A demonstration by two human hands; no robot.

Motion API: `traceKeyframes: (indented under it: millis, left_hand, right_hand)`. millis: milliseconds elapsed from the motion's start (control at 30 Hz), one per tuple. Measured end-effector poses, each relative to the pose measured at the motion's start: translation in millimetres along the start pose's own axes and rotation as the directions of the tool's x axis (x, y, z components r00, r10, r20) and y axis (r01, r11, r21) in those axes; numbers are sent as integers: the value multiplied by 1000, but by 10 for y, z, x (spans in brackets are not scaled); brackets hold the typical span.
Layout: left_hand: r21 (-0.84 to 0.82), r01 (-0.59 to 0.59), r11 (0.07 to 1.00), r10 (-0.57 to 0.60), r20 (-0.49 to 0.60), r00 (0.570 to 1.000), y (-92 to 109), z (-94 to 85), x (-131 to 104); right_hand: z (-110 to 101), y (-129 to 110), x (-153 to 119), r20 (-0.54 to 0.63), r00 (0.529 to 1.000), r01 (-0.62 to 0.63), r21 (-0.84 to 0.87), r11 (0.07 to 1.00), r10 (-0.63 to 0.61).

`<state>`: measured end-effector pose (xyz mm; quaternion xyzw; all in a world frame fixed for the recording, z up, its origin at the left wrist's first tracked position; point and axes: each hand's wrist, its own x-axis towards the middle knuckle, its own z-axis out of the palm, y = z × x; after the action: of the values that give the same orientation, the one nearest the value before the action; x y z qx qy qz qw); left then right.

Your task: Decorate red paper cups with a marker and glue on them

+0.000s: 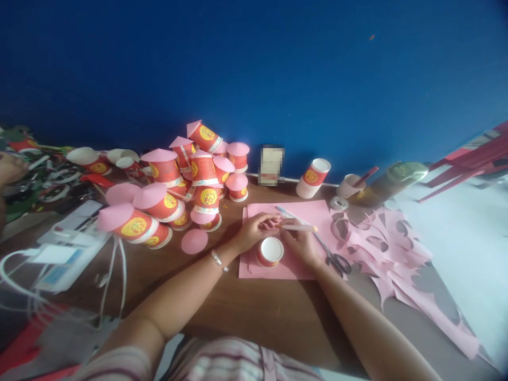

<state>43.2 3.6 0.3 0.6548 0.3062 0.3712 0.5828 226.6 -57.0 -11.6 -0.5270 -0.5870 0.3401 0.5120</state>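
My right hand point(300, 244) is closed around a slim white pen point(299, 227) with an orange end, held above pink paper sheets point(297, 270). Close by on the left, my left hand point(257, 232) has its fingers curled together near the pen's other end; whatever they hold is too small to make out. Just below the hands, a red and white paper cup point(271, 251) sits on the sheets with its pale round face up. Dark-handled scissors point(338, 262) lie at the sheets' right side. Beyond my right hand, a thin blue stick-like item point(289, 212) rests on the paper.
Several red cups with pink cone tops point(208, 198) are piled to the left, with a pink disc point(194, 241) before them. Pink paper scraps point(391, 243), a tape roll point(339, 203) and a bottle point(391, 182) lie right. A power strip point(65, 259) with cables is left.
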Motion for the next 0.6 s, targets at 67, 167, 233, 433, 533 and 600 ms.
traceKeyframes:
  millis: [67,167,233,433,533,600]
  left_hand:
    - [53,-36,998,33,46,998,-34,3,-29]
    - [130,-67,989,63,37,997,-30,-7,-61]
    - [112,-64,992,68,-37,997,-1,-24,-67]
    - [110,-103,988,115,-107,988,67,-88,-78]
    - [125,-107,986,119,-92,989,57,-107,-103]
    - [143,-100,985,114,-91,989,40,-117,-115]
  right_hand:
    - [-31,-20,9,19,1000,-19,38,999,18]
    - [-63,-42,8,80,994,-88,139,986,77]
    - [-67,-42,-1,82,988,-150,233,961,134]
    - [-44,-28,-9,60,980,-197,480,855,192]
    - [-37,-49,-5,53,976,-209,525,825,213]
    - [-38,-59,-8,62,971,-227,539,811,231]
